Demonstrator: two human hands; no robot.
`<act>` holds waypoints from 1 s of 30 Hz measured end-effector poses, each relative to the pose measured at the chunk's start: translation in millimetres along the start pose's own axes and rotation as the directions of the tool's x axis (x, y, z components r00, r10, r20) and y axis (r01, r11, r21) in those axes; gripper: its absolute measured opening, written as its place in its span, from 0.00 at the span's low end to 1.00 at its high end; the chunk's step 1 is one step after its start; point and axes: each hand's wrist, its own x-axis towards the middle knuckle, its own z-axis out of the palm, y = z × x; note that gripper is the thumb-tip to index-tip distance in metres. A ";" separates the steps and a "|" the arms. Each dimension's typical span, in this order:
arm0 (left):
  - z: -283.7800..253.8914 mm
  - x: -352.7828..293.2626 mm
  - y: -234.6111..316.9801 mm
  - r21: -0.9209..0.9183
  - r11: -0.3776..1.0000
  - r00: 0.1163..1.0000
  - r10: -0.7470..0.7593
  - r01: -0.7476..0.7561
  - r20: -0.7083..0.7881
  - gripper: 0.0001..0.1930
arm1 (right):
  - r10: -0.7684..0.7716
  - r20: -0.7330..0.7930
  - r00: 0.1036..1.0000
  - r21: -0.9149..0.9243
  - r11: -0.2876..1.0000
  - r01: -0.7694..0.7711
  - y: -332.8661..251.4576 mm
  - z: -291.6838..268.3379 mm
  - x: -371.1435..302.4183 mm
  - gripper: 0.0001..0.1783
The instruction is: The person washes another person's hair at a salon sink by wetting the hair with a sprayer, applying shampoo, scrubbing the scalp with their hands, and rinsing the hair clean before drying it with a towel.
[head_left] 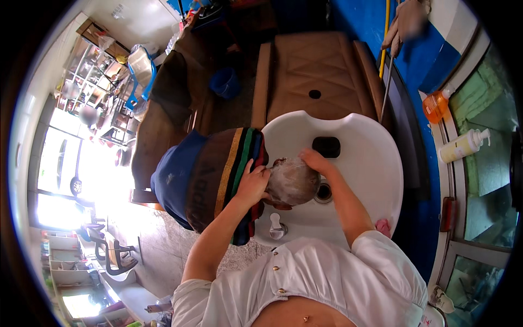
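Observation:
A person bends over a white wash basin (376, 180), and the lathered head (294, 182) is above the bowl. A dark towel (210, 174) with gold, green and red stripes lies over the person's shoulders, over a blue top (174, 169). My left hand (252, 184) rests with fingers spread at the neck, along the towel's edge. Against the far right side of the head lies my right hand (316, 161), holding nothing I can see; its fingers are partly hidden. Beside the head are a round drain (323, 192) and a black rectangular piece (326, 147).
A lever tap (277, 228) stands at the basin's near left. Beyond the basin is a padded brown seat (321, 65), with a blue bucket (224, 82) to its left. An orange bottle (436, 106) and a pale pump bottle (462, 146) stand on the right-hand ledge.

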 end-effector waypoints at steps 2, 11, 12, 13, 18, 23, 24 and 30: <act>4.8 -12.4 -2.1 -0.009 1.000 1.000 -0.024 0.024 0.008 0.38 | -0.347 0.065 0.936 -0.550 0.770 0.324 -57.0 16.8 -27.0 0.14; 9.5 -2.8 -7.9 0.027 1.000 1.000 0.011 -0.011 -0.007 0.37 | -0.143 -0.050 0.988 -0.580 0.810 0.088 -46.6 28.6 -3.4 0.13; 12.9 -8.1 -9.9 0.029 1.000 1.000 0.010 -0.009 -0.014 0.37 | -0.254 -0.047 0.966 -0.755 0.642 0.132 -75.0 45.9 -21.7 0.13; 13.6 -11.5 -14.1 0.030 0.999 1.000 0.011 -0.011 -0.019 0.38 | -0.323 0.016 0.946 -0.799 0.565 0.206 -93.5 58.8 -35.5 0.14; 10.6 0.6 -10.1 0.072 0.996 0.997 0.055 -0.051 -0.048 0.38 | -0.091 0.311 0.946 -0.825 0.469 0.316 -41.8 15.5 38.0 0.14; 2.8 -10.1 -14.8 -0.027 1.000 1.000 -0.010 0.011 0.026 0.38 | -0.409 0.276 0.870 -0.833 0.349 0.429 -72.6 74.4 2.0 0.12; 1.3 -13.2 -15.7 -0.038 0.999 0.999 -0.025 0.027 0.045 0.38 | -0.552 0.204 0.808 -0.848 0.313 0.428 -85.5 87.0 -18.6 0.12; -3.9 9.1 -8.2 0.023 0.998 0.998 0.066 -0.065 -0.018 0.39 | -0.220 0.375 0.901 -0.834 0.344 0.431 -24.0 13.4 62.6 0.13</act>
